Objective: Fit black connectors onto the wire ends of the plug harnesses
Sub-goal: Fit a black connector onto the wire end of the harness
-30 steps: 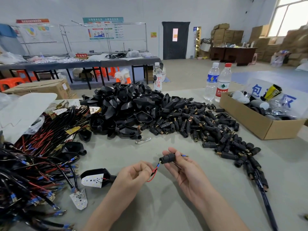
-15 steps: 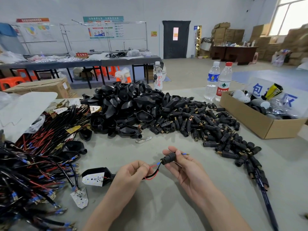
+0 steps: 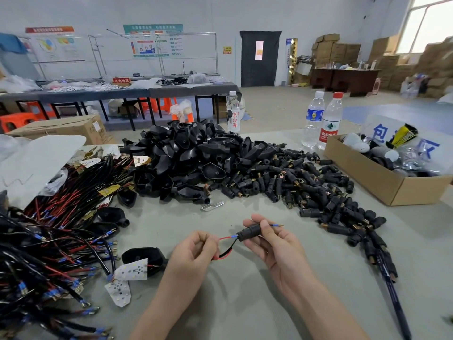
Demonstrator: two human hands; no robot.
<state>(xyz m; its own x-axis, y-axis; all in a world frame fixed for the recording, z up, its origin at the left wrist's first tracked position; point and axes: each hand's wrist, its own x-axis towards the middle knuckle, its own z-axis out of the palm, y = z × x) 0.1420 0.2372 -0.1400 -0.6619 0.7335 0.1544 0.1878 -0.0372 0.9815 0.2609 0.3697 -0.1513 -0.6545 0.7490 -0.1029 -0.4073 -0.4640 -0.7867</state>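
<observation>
The right hand [image 3: 277,249] has its fingertips clamped on a black connector [image 3: 248,232], apparently steadying it while the left hand [image 3: 193,253], at eight o'clock from it, pinches the red and black wires [image 3: 225,253] to feed them. Spare connectors [image 3: 306,185] heap at one o'clock and harnesses [image 3: 49,241] at nine.

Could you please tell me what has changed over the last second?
The left hand, pinching the wires, drew slightly left, away from the connector, so a longer red-and-black loop shows between the hands. The right hand kept gripping the connector, a blue-tipped wire end still poking out its far side. The piles stayed put.
</observation>
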